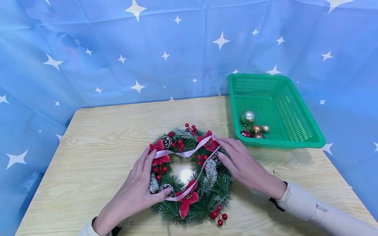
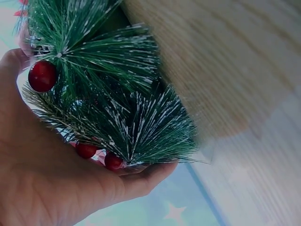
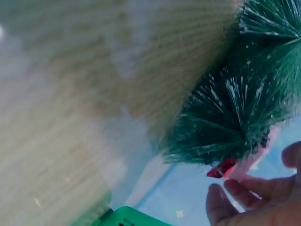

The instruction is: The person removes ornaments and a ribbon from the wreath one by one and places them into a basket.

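Observation:
A wreath [image 1: 221, 190] of green needles with red flowers, berries and pinecones lies on the table. A pink ribbon [image 1: 184, 153] runs in a loop over its top, across the bare middle. My left hand [image 1: 134, 186] spreads round the wreath's left side, fingertips and thumb apart on the ribbon's two strands. In the left wrist view its thumb and fingers frame the needles. My right hand [image 1: 245, 164] reaches to the upper right, fingertips at the ribbon's bend beside a red flower [image 1: 210, 143]. In the right wrist view its thumb stands apart from the fingers at the ribbon [image 3: 244, 167].
A green plastic basket [image 1: 307, 144] stands at the back right, close beyond my right hand, with several shiny balls [image 1: 247, 117] inside. A blue cloth with white stars [image 1: 165, 55] hangs behind the wooden table [image 1: 88, 157].

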Demonstrator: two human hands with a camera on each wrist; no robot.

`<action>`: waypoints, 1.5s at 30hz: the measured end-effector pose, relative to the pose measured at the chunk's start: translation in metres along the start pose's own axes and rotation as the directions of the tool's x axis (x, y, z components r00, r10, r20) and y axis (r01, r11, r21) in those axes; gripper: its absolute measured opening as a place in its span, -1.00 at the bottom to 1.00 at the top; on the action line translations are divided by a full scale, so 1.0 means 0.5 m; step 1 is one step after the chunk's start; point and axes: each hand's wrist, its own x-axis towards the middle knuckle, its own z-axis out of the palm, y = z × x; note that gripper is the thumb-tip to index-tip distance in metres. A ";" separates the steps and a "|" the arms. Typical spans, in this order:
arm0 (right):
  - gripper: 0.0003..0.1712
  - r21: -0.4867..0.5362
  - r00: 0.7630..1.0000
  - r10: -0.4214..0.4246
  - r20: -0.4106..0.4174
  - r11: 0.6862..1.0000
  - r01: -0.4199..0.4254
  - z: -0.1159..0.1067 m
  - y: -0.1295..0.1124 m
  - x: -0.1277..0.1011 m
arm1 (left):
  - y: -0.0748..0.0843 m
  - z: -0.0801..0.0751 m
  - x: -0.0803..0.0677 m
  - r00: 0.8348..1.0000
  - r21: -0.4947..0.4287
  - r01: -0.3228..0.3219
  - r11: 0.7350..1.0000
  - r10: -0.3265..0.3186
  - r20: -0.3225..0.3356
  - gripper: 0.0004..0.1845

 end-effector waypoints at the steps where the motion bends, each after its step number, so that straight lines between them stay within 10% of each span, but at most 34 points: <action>1: -0.35 -0.007 1.000 -0.012 -0.011 1.000 0.011 -0.002 0.000 0.001 | 0.000 0.000 0.000 1.000 -0.001 0.000 1.000 0.000 -0.002 0.32; 10: -0.47 -0.039 0.946 -0.214 -0.242 0.977 0.211 -0.010 0.018 0.015 | -0.001 0.002 -0.001 1.000 -0.009 0.004 1.000 -0.004 -0.010 0.32; 26: -0.69 -0.018 0.832 -0.266 -0.487 0.955 0.294 -0.034 0.046 0.033 | 0.000 0.004 -0.003 1.000 -0.012 0.008 1.000 -0.008 -0.015 0.31; 45: -0.74 0.034 0.874 -0.120 -0.471 0.988 0.153 -0.106 0.054 0.037 | 0.004 0.007 -0.001 0.999 -0.017 0.027 0.999 -0.028 -0.037 0.29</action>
